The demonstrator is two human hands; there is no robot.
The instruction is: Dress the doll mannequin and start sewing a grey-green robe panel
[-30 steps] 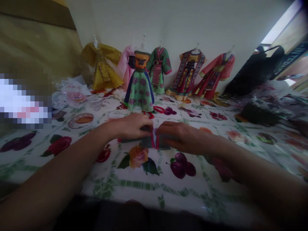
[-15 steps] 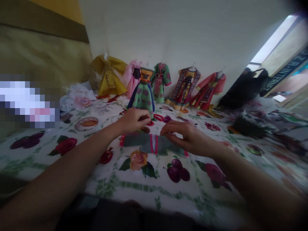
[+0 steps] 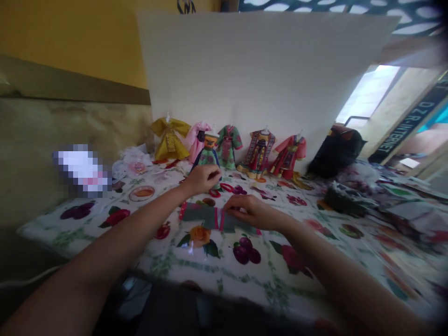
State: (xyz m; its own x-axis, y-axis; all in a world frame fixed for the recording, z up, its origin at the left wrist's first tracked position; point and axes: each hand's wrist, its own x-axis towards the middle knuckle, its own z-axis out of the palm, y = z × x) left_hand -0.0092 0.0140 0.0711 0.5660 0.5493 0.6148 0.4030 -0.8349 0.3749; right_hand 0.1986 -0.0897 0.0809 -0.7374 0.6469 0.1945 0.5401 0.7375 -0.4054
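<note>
A small grey-green doll garment [image 3: 201,213] with pink trim lies flat on the flowered tablecloth [image 3: 210,280]; a pale gap runs down its middle between two pink bands. My right hand [image 3: 250,211] rests over its right half, fingers curled and fingertips pinched at the upper edge near the middle trim. Raised above and behind the garment, my left hand [image 3: 201,179] has its fingers curled together; anything thin in them is too small to see. Red loops like scissor handles [image 3: 227,187] lie just beyond the hands, partly hidden.
Dressed doll stands line the white board [image 3: 245,70], including a yellow gown [image 3: 170,140] and a red robe [image 3: 289,156]. Plastic wrapping [image 3: 135,161] lies back left. A black bag [image 3: 336,151] and a dark green bundle [image 3: 346,198] stand right. A blurred-out patch [image 3: 82,170] covers something left.
The view has tilted up and shifted. My left hand has lifted away from the garment's top edge; my right hand has moved left along it to the middle trim.
</note>
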